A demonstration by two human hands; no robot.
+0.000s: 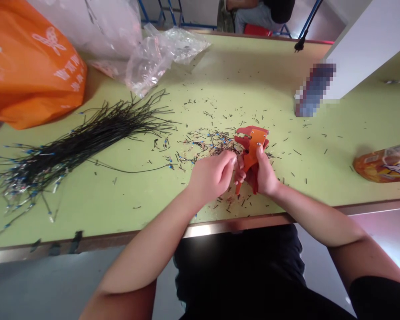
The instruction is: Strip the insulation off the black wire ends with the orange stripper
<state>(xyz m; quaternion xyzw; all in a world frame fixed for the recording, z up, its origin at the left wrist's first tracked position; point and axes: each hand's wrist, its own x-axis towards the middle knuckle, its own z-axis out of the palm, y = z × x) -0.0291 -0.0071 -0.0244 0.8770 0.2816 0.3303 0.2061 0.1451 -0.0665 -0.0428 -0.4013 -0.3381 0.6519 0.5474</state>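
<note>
My right hand [265, 173] is wrapped round the handles of an orange-red wire stripper [256, 144], its jaws pointing away from me and to the left. Close beside the tool, my left hand [215, 173] is closed with the fingers curled in; whatever it pinches, if anything, is hidden. Beyond my hands lies a heap of wire scraps [220, 144], black, copper and blue bits. Off to the left is a thick bundle of black wires [96, 129], many with blue tips at the near end. One loose black wire [130, 171] trails from the bundle towards my left hand.
An orange bag [36, 71] and crumpled clear plastic [156, 58] occupy the far left. A white post [360, 53] and a blurred-out object [315, 91] stand at right, a labelled bottle [385, 164] nearer. Another person [258, 15] sits across the table.
</note>
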